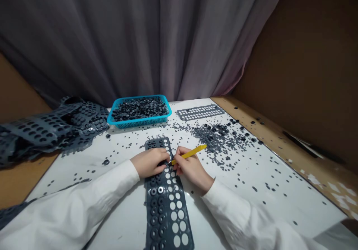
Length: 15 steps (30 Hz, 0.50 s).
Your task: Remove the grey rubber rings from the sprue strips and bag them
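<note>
My left hand (pixel 149 162) lies over the upper part of a dark grey perforated strip (pixel 167 209), holding it on the white table, and hides several of its holes. My right hand (pixel 190 169) grips a yellow stick-like tool (pixel 192 153), whose tip reaches the strip beside my left fingertips. Small dark rings (pixel 154 202) fill the holes along the strip's left side. Two pale metal washers (pixel 160 190) lie among them. Many holes on the right side show white table through them.
A blue plastic basket (pixel 139 112) full of dark rings stands at the back. A heap of perforated sheets (pixel 47 130) lies to the left, and another strip (pixel 200 112) lies back right. A mound of rings (pixel 218 138) spills across the white table (pixel 112 212). Cardboard edges and a grey curtain (pixel 140 37) surround it.
</note>
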Motion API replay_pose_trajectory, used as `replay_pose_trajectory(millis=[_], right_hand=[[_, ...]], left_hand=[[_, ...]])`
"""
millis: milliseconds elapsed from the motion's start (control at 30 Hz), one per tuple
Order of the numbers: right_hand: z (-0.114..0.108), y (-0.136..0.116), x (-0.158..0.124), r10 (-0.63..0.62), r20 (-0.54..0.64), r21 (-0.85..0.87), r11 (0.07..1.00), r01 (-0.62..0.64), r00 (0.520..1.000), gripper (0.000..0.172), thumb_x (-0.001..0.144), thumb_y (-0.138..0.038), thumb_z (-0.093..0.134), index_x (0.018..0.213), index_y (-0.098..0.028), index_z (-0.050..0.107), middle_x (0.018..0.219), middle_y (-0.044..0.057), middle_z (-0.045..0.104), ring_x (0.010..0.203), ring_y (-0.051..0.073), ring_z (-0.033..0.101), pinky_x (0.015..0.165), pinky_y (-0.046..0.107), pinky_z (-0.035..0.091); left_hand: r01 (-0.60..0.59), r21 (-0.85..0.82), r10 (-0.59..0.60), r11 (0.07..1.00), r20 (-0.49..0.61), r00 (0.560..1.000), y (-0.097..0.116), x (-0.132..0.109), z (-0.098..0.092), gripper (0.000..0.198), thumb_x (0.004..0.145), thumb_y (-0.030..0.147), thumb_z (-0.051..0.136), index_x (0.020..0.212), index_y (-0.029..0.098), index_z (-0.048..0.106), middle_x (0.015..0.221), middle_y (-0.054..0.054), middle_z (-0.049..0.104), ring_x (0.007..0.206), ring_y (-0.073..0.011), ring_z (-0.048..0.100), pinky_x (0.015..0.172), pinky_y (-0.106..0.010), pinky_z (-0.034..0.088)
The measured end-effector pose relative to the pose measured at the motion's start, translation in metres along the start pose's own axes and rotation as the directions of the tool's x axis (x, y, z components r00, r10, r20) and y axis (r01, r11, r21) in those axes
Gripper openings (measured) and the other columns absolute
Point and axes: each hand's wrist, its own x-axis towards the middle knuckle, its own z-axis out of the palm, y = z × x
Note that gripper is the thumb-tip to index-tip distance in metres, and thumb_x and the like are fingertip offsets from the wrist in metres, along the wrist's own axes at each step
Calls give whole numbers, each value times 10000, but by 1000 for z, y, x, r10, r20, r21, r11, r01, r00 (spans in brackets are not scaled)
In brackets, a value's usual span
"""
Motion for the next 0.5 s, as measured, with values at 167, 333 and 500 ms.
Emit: replay_pose_trajectory(millis=[167,333,500], right_hand=[[1,-2,1,23,1,-9,1000,-23,1000,136,738,-201,437,609,-203,396,450,-66,478,376,97,471,380,195,363],[5,-5,1,-27,9,-121,992,28,1000,152,729,-159,412,586,-204,386,458,-60,453,405,96,433,417,210,337],[8,-6,3,-120,9,-207,971,119,993,185,706,-125,422,556,-207,349,445,-59,400,432,98,385,437,217,287]], left_hand=[[13,9,-13,1000,19,1000,2,-2,0,137,811,163,467,897,149,572,900,-65,579,841,-182,580,742,-271,469],[9,136,-14,991,35,999,4,-1,4,160,857,191,419,884,131,565,889,-76,584,799,-189,583,715,-290,481],[-21,349,6,937,44,999,5,1,16,268,889,116,307,894,115,575,860,-96,604,776,-202,581,684,-311,475]])
